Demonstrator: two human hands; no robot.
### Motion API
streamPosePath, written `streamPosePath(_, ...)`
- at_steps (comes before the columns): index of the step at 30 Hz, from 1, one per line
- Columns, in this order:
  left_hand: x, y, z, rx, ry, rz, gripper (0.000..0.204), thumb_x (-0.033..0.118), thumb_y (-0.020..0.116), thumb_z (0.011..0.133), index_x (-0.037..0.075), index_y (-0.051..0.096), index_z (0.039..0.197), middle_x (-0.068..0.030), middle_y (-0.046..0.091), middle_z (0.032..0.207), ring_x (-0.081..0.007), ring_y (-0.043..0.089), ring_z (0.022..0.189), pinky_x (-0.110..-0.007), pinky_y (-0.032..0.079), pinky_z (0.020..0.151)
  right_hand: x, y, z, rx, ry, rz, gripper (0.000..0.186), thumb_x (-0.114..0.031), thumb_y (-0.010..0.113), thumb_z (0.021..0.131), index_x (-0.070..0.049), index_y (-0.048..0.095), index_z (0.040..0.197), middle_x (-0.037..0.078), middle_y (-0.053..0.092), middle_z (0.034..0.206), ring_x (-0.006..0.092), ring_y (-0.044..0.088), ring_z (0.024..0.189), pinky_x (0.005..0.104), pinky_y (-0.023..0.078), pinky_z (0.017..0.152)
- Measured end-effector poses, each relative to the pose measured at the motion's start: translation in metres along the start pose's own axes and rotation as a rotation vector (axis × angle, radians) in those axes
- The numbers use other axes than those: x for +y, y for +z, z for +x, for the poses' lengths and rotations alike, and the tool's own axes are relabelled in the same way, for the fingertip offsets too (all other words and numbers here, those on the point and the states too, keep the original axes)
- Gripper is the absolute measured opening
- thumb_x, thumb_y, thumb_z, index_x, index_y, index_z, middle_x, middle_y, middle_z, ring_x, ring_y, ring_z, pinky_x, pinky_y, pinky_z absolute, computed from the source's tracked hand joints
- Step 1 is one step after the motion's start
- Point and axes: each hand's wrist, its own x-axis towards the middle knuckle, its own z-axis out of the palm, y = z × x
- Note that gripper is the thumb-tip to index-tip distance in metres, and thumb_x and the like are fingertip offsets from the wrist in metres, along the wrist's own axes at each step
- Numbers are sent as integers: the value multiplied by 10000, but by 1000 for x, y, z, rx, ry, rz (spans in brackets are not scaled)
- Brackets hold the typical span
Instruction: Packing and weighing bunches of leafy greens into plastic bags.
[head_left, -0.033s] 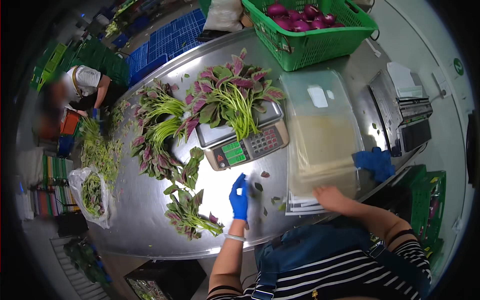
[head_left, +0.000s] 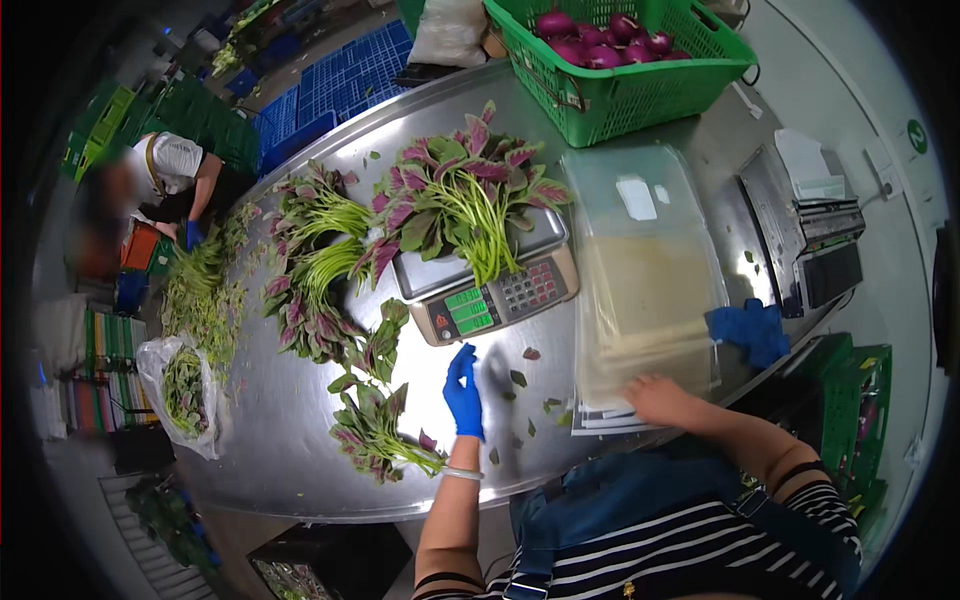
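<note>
My left hand [head_left: 462, 397], in a blue glove, hangs empty over the steel table below the scale [head_left: 480, 305], fingers loosely bent and apart. On the scale rests a pile of red-green leafy vegetables [head_left: 460, 170]; more bunches [head_left: 310, 300] lie left of it, and a small bunch [head_left: 370, 435] lies beside my left wrist. My bare right hand [head_left: 657, 398] lies on a stack of clear plastic bags [head_left: 640, 280], fingertips on the top sheet, fingers slightly curled and apart. A crumpled blue glove [head_left: 750, 330] sits at the stack's right edge.
A green basket [head_left: 630, 95] of purple bulbs stands at the back, and a black-and-silver machine [head_left: 825, 250] at the right. A co-worker [head_left: 175, 170] handles greens [head_left: 200, 300] at the far left beside a bag of leaves [head_left: 180, 395]. Green crates [head_left: 855, 420] stand below the right edge.
My left hand has moved slightly left. My right hand has shifted a little to the left on the bags. The co-worker's gloved hand has moved slightly.
</note>
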Motion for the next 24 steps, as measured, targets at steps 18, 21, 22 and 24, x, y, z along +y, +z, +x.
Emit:
streamPosePath(18,92,112,246,-141,-251,-653,553,506,394,1012,37,593,1227,-90,657,1147,-235,622,996,-375,481,923,3,-191,340,904,482,1173,572,-352,489,982,4,333,1402,313,540,1263,479,529,1145,500,428,955)
streamPosePath(21,141,160,175,-201,-200,-576,501,437,419,1026,15,574,1246,-90,647,1158,-217,620,1013,-352,489,920,20,-182,258,1115,513,1114,577,-337,492,980,15,319,1403,314,478,1330,470,520,1151,493,430,957)
streamPosePath(22,162,169,140,-182,-148,-520,481,411,427,1030,10,565,1256,-87,642,1168,-212,619,1022,-342,490,923,16,-178,224,1148,477,1098,574,-335,498,980,19,321,1396,313,475,1331,473,522,1144,484,435,950)
streamPosePath(24,167,193,76,-178,-95,-427,434,353,433,1041,2,562,1261,-65,622,1177,-166,604,1007,-328,486,908,15,-170,144,1159,436,1118,549,-306,521,980,20,335,1381,300,494,1302,471,523,1136,458,440,939)
